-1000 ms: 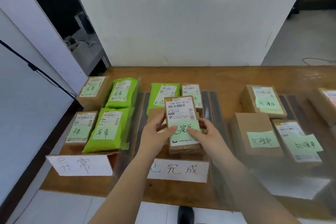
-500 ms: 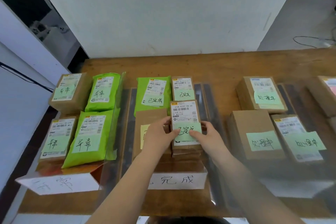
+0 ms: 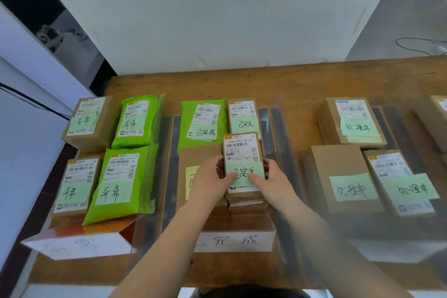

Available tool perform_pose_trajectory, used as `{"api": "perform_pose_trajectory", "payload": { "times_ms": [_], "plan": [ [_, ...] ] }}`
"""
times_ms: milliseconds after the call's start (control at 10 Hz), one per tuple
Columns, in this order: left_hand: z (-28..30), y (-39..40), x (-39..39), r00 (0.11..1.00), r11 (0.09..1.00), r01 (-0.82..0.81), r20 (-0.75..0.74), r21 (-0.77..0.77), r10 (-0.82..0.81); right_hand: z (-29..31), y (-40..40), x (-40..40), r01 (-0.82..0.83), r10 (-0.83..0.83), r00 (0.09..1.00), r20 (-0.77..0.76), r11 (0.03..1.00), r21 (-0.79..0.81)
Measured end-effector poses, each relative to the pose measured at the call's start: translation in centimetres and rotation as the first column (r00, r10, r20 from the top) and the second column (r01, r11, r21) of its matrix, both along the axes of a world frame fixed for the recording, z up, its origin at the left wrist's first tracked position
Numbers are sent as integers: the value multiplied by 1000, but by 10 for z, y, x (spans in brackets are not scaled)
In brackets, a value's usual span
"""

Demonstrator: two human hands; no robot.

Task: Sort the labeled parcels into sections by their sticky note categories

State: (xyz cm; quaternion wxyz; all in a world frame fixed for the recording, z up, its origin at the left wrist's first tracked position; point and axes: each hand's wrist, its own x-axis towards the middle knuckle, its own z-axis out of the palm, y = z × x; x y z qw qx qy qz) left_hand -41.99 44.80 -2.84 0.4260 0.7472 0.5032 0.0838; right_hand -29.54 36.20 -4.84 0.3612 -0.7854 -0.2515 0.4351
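A small brown parcel (image 3: 242,150) with a white shipping label and a green sticky note lies on top of a short stack in the middle section of the wooden table (image 3: 278,84). My left hand (image 3: 212,182) grips its left edge, thumb on the green note. My right hand (image 3: 271,182) grips its right edge, thumb on the note too. A flat brown parcel (image 3: 198,159) with a yellow note lies just left, partly under my left hand. Behind sit a green bag (image 3: 203,121) and a small box (image 3: 244,116), both with green notes.
The left section holds two brown boxes and two green bags (image 3: 121,181). The right section holds three brown boxes (image 3: 343,176) with green notes. White section signs (image 3: 234,241) stand at the table's front edge. A white wall rises behind the table.
Both hands lowered the small parcel from in front of me onto the stack in the middle section. The camera tilted further down.
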Motion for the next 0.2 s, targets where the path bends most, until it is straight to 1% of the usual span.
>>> {"api": "perform_pose_trajectory", "payload": {
  "times_ms": [100,200],
  "plan": [
    [4,-3,-5,1000,1000,13,-16,11,-13,1,-1,-1,-38,39,998,46,999,-25],
    [9,-3,-11,999,998,16,-43,54,-13,11,-3,-2,-45,40,978,207,999,19]
  ]
}}
